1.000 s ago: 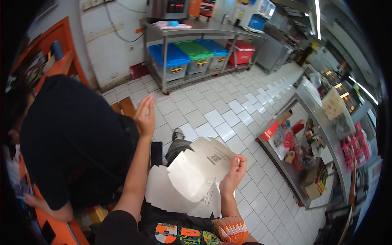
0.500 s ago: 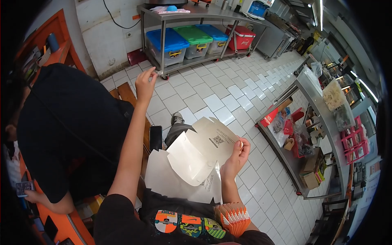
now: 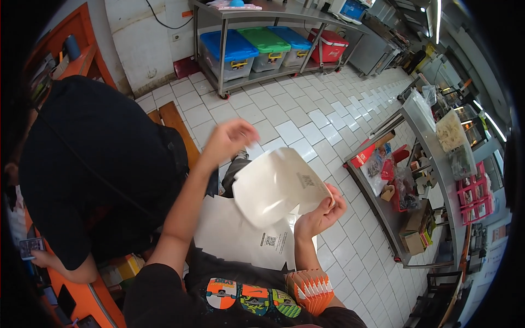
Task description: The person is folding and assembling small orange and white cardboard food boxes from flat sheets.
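My right hand [image 3: 322,214] grips the edge of a food carton blank [image 3: 273,183], its pale inner side facing up and its panels bent into a curve. Small print shows near the gripped edge. Under it, across my lap, lies another flat carton sheet [image 3: 224,235] with a printed square code. My left hand [image 3: 229,139] is raised beyond the carton's far left edge, apart from it. Its fingers look curled but are smeared by motion, so whether they hold anything is unclear. Several orange-and-white folded card pieces [image 3: 310,291] sit against my right forearm.
At my left, a person in black [image 3: 98,158] leans over an orange counter [image 3: 98,303], holding a phone [image 3: 31,249]. A wooden bench [image 3: 183,131] is beside me. Lidded bins [image 3: 227,54] stand under a steel table ahead. A steel shelf [image 3: 377,218] with packages stands at right.
My left hand has come down and right toward the carton. The carton in my right hand has curled up and shifted right, uncovering more of the sheet below. The phone beside my lap is no longer visible.
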`<state>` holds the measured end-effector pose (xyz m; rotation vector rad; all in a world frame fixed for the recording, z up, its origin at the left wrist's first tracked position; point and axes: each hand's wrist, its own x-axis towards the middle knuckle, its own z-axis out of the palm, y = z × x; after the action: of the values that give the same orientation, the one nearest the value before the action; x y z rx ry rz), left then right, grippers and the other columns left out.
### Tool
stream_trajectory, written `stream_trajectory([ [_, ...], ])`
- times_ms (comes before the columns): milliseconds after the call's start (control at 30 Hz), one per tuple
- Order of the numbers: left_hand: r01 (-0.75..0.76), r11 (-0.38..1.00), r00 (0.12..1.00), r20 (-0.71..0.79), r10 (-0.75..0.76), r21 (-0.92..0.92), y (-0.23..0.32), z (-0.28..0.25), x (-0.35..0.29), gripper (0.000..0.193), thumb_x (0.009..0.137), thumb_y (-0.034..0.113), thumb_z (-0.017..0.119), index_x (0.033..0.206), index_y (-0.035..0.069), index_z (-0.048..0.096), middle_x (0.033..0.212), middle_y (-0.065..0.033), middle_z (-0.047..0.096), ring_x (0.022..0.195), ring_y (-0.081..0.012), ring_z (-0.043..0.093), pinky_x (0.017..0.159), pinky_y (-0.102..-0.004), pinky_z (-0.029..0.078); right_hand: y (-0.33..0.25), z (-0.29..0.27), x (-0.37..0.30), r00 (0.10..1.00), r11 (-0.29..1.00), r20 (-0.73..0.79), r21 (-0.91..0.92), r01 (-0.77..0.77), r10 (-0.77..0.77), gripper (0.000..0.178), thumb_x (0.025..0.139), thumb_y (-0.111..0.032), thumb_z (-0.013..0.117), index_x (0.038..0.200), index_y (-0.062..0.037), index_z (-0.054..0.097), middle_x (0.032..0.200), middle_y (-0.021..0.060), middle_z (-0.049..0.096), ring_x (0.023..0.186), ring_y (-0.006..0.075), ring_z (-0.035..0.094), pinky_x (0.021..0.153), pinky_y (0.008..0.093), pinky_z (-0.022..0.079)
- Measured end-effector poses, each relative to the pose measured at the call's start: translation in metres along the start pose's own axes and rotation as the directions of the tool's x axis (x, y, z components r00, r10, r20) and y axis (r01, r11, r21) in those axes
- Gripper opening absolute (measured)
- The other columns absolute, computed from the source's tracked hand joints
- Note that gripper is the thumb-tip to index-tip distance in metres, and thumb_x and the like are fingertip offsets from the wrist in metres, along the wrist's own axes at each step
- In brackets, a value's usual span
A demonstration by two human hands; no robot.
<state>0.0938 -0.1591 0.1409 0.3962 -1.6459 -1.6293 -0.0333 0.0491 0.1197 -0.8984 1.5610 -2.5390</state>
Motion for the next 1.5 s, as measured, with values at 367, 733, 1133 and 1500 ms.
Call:
stream_trajectory([
  [367, -0.286, 0.876, 0.953, 0.025, 0.300, 0.387, 0.051, 0.074, -0.074, 0.016, 0.086, 0.000, 0.053, 0.100, 0.002, 0.060, 0.096, -0.0095, 0.057, 0.090, -0.0165, 0.056, 0.072, -0.0272, 0.047, 0.002, -0.002, 0.001, 0.630, 0.852, 0.767, -0.247, 0.461, -0.119, 0.046, 0.067, -0.042, 0.076, 0.095, -0.0102, 0.057, 0.131, 0.0183, 0.036, 0.123, 0.0373, 0.036, 0.098, 0.0477, 0.033],
  [733, -0.263, 0.720, 0.948, 0.034, 0.316, 0.642, -0.031, 0.079, -0.094, 0.011, 0.073, 0.004, 0.065, 0.084, 0.001, 0.065, 0.069, -0.0069, 0.056, 0.060, -0.0203, 0.056, 0.055, -0.0297, 0.045, 0.007, -0.010, 0.001, 0.697, 0.739, 0.248, -0.200, -0.643, 0.673, 0.018, 0.088, -0.018, 0.060, 0.080, -0.0016, 0.059, 0.063, 0.0016, 0.058, 0.054, 0.0078, 0.057, 0.053, 0.0178, 0.044],
  [1133, 0.427, 0.780, 0.886, 0.037, -0.463, -0.457, -0.132, 0.068, -0.114, 0.023, 0.087, 0.015, 0.058, 0.098, -0.005, 0.058, 0.086, -0.0108, 0.061, 0.076, -0.0171, 0.065, 0.069, -0.0231, 0.053, 0.003, -0.015, 0.002, 0.766, 0.792, 0.525, -0.610, 0.035, 0.370, 0.024, 0.075, -0.003, 0.067, 0.099, -0.0035, 0.065, 0.075, 0.0073, 0.067, 0.069, 0.0129, 0.063, 0.057, 0.0243, 0.047],
  [1500, 0.289, 0.957, 0.957, 0.030, -0.288, -0.036, -0.097, 0.079, -0.091, 0.033, 0.085, 0.013, 0.060, 0.114, 0.000, 0.051, 0.099, -0.0115, 0.059, 0.081, -0.0201, 0.064, 0.073, -0.0279, 0.052, 0.021, -0.024, 0.002, 0.720, 0.664, 0.598, -0.701, 0.260, 0.350, 0.050, 0.075, -0.002, 0.066, 0.121, -0.0075, 0.050, 0.076, 0.0111, 0.067, 0.074, 0.0228, 0.068, 0.062, 0.0298, 0.051],
])
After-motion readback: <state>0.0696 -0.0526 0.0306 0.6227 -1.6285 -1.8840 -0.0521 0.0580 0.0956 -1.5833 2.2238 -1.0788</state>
